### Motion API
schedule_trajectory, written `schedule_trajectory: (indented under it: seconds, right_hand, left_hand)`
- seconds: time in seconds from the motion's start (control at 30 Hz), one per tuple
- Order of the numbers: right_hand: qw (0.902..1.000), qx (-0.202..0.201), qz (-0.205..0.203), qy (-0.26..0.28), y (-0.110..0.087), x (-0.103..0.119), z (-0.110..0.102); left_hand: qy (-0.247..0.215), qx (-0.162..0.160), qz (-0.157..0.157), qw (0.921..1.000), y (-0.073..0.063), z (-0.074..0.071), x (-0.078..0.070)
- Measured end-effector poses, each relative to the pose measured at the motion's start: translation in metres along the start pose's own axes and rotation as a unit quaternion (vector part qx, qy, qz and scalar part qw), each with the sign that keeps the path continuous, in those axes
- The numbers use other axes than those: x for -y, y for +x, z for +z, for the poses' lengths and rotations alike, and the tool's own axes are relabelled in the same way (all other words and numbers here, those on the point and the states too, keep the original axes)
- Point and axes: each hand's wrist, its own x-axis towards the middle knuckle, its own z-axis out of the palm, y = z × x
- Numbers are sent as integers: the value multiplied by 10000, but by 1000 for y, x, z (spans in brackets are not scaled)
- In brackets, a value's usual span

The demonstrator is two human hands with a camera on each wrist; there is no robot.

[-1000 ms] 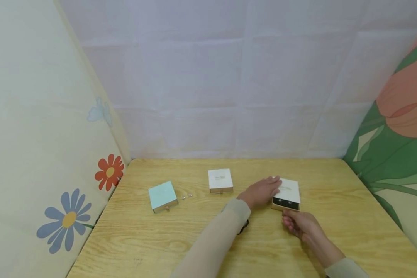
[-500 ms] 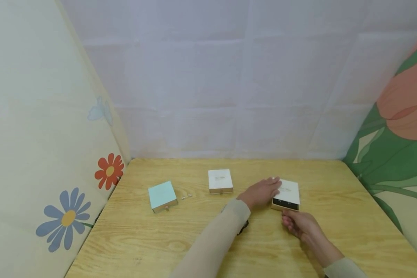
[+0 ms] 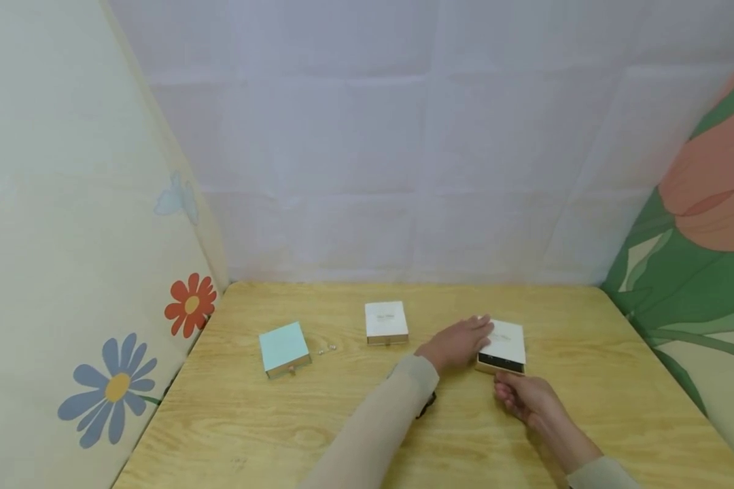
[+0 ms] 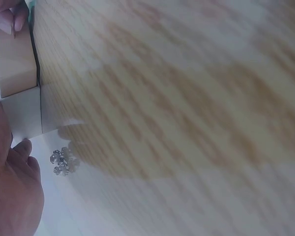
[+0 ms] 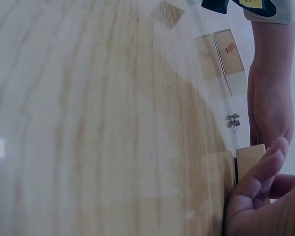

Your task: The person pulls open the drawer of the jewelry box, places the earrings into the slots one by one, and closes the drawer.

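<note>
My left hand [image 3: 457,343] grips the rightmost white box [image 3: 505,341] by its left side; my right hand [image 3: 522,395] pinches its partly open drawer [image 4: 17,66] at the near end.

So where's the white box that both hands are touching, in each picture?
Head: the white box is right of centre, drawer partly out.
Left wrist: the white box is at the upper left edge.
Right wrist: the white box is low on the right, partly hidden.
Shared landmark: the right hand, at its front.
</note>
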Motion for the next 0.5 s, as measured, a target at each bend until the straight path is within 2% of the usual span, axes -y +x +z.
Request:
schedule_trajectory:
  seconds: [0.1,0.33,0.5]
  right_hand:
    - [10000,29,-20,2,1,-1,0]
    - [10000,-18,4,-4,4,2,0]
    - [10000,5,30,29,5,2,0]
  left_hand:
    - [-42,-8,4,10000,-2,0,0]
    - [178,-24,27,9998,-2,-4,-1]
    - [23,56,8,10000,-3,-7,-2]
